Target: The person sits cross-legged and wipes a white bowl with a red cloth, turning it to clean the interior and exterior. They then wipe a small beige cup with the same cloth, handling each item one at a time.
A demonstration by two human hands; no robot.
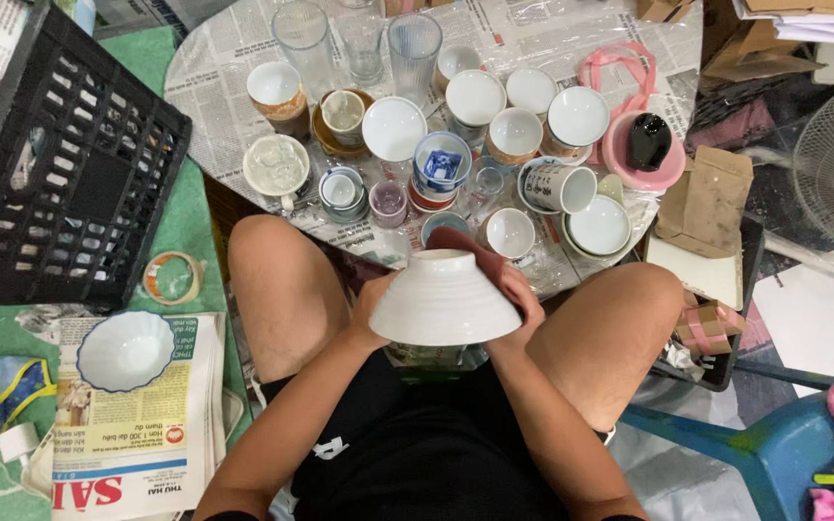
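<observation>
The left hand [371, 307] cups the side of a white ribbed ceramic bowl [444, 299], held upside down over the lap between the knees; the right hand [516, 294] is curled around a reddish-brown cloth [475, 249] pressed to the bowl's far side. Wiping seems to be in hand: best to keep the left grip firm and low while the cloth works round. Just beyond, the newspaper-covered table [207, 77] carries many cups and bowls.

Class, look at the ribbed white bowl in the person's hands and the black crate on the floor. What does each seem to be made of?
Ribbed white bowl: probably glazed ceramic, its surface smooth with a soft sheen. Black crate: apparently moulded plastic, matte, with an open lattice wall.
</observation>
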